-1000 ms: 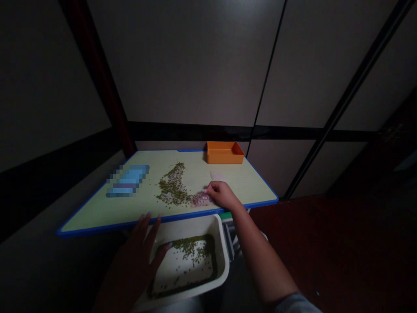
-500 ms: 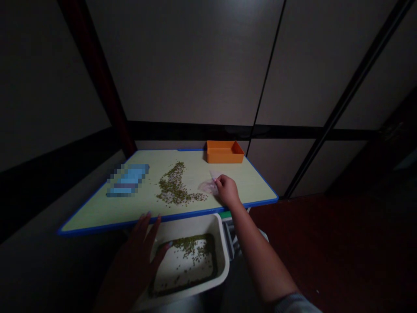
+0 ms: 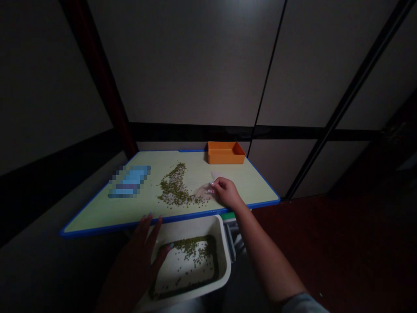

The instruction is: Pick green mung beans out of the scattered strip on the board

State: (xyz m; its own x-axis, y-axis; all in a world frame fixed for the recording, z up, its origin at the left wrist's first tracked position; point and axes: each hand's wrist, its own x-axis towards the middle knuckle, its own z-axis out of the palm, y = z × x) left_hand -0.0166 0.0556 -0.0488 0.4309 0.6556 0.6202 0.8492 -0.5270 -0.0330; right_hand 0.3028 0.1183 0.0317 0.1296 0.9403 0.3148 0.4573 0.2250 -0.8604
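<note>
**A:** The person's right hand point(image 3: 228, 193) is working on the table point(image 3: 97, 217) just beside a trail of mung beans point(image 3: 172, 189), with the fingers curled down onto a scrap of clear plastic film point(image 3: 205, 190). This head-cam shot is so dim that I can't tell whether they're pinching it or only pressing on it. Anyone?

**B:** Can't tell either. The left hand point(image 3: 135, 261) is hanging at the near table edge, fingers spread wide, not gripping anything I can see, with the tips reaching toward a white plastic tub point(image 3: 221, 256). That tub is sitting just below the edge, with more beans point(image 3: 190, 254) lying on its floor.

**A:** So what's most likely to go wrong here?

**B:** I'd say the film. It looks thin and slippery, so if it's catching on the loose beans, a sudden tug could flick them across the table or over the edge. Any beans missing the tub could end up on the floor, and a knock from the left hand could tip the tub. The dim light is making strays easy to miss too, especially near the orange tray point(image 3: 226, 153) or the pixelated blue object point(image 3: 130, 181).
</note>
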